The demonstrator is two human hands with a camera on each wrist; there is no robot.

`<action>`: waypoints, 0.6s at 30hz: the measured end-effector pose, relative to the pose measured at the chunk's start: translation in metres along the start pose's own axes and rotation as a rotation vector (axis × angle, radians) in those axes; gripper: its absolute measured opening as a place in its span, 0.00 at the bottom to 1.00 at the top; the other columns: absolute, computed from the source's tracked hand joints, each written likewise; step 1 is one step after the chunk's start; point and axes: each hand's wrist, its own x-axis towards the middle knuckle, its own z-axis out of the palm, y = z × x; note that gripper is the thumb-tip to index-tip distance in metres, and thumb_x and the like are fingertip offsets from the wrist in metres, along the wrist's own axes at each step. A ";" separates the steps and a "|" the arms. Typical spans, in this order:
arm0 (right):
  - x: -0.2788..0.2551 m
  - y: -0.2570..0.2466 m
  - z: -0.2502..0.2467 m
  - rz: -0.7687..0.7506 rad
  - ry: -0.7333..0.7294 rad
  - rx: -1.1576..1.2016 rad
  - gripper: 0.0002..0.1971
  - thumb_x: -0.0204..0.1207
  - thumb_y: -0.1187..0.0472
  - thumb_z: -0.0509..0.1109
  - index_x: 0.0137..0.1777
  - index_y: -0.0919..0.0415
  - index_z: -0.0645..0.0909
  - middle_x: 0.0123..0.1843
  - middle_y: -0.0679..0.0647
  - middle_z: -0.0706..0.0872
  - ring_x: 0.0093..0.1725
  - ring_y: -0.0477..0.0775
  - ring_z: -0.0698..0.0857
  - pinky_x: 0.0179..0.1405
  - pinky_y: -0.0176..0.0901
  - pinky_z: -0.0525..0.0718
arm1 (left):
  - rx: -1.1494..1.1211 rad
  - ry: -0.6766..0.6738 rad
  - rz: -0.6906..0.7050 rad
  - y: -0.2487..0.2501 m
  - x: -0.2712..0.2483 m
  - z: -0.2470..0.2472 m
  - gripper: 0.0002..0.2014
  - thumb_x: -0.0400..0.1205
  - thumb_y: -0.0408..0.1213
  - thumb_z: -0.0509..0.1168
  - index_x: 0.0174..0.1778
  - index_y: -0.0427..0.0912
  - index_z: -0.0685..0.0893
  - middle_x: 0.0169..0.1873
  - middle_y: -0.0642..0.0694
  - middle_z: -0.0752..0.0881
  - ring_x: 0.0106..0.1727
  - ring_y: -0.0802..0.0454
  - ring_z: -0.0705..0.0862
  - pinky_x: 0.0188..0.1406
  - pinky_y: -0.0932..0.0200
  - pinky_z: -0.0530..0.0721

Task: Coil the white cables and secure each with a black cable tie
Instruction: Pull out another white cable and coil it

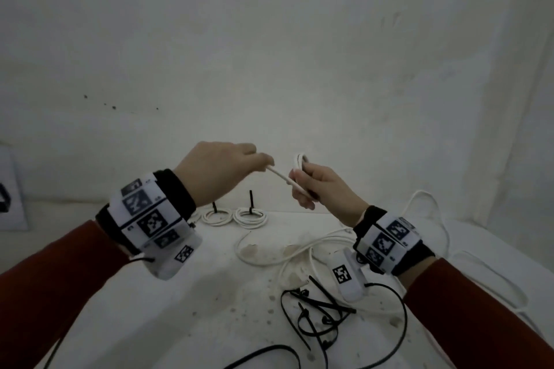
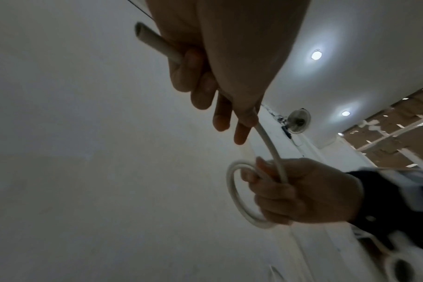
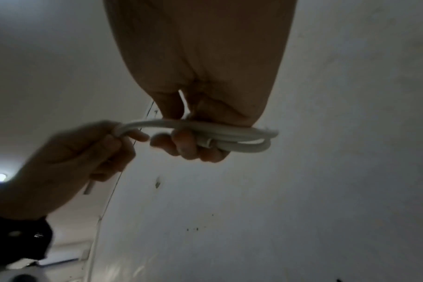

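White table bears tied coils, loose cables, ties.

Head above, wrists upward, close

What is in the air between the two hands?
A short straight stretch of white cable runs from the left hand to the coil in the right hand. The head view shows it best.

I see my left hand and my right hand up above the counter, side by side, with a cable between them. Two tied coils lie behind. Loose cables lie in the middle. Cable ties lie nearest me.
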 end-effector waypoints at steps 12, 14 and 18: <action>-0.013 -0.027 0.008 0.116 -0.098 0.673 0.30 0.80 0.39 0.49 0.26 0.59 0.75 0.14 0.45 0.55 0.14 0.47 0.51 0.18 0.40 0.50 | -0.741 0.197 -0.285 0.018 0.013 0.048 0.18 0.86 0.45 0.50 0.64 0.44 0.81 0.39 0.48 0.87 0.39 0.58 0.83 0.45 0.65 0.78; -0.018 -0.029 0.008 0.091 -0.014 0.781 0.29 0.80 0.41 0.50 0.25 0.59 0.73 0.13 0.44 0.56 0.15 0.48 0.48 0.18 0.40 0.51 | -0.777 0.243 -0.321 0.029 0.012 0.053 0.16 0.86 0.39 0.51 0.62 0.41 0.81 0.34 0.50 0.83 0.36 0.64 0.80 0.41 0.74 0.74; -0.026 -0.026 0.012 0.054 0.149 0.833 0.27 0.79 0.40 0.52 0.25 0.58 0.72 0.13 0.45 0.59 0.14 0.46 0.50 0.19 0.40 0.50 | -0.898 0.282 -0.437 0.048 0.016 0.060 0.14 0.87 0.31 0.52 0.60 0.41 0.81 0.41 0.56 0.83 0.42 0.76 0.78 0.48 0.80 0.70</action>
